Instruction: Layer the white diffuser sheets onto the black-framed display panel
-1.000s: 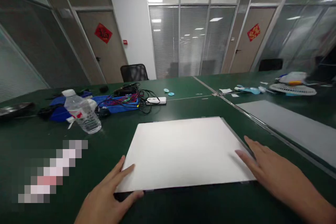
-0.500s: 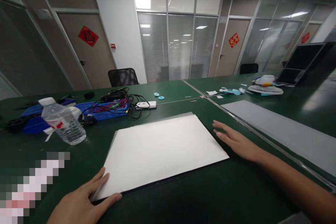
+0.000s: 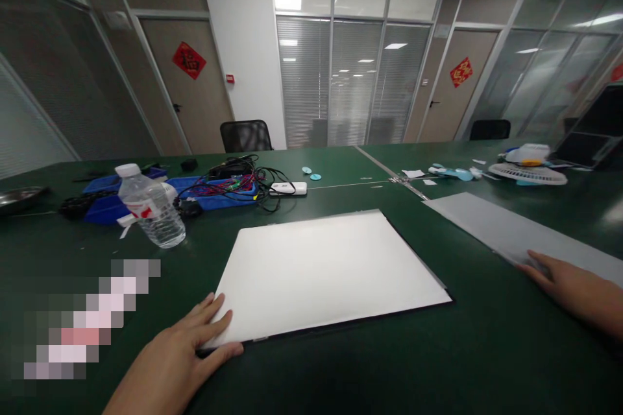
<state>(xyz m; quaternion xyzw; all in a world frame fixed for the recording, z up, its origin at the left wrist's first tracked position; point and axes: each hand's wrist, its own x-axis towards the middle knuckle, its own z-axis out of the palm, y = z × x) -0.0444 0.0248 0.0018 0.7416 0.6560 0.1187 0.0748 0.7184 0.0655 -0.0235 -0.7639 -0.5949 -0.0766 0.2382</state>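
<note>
A white rectangular sheet (image 3: 326, 272), with a dark layer showing under its edges, lies flat on the green table (image 3: 341, 376). My left hand (image 3: 180, 343) rests at its near left corner, fingers spread over the side and thumb along the front edge. To the right, a long light-grey panel (image 3: 516, 224) lies slantwise. My right hand (image 3: 579, 288) has hold of that panel's near edge, index finger on top; the remaining fingers are hidden.
A tilted water bottle (image 3: 153, 211) stands left, beside blue trays (image 3: 219, 198) of tangled cables. A white power strip-like piece (image 3: 288, 189) lies near them. Paper scraps (image 3: 413, 174) and a white fan (image 3: 528, 172) are at the back right. A metal seam (image 3: 374, 162) divides the table.
My right hand has moved right, from beside the white sheet to the grey panel. The panel has shifted left over the metal seam. My left hand stays at the sheet's corner; the view has turned left.
</note>
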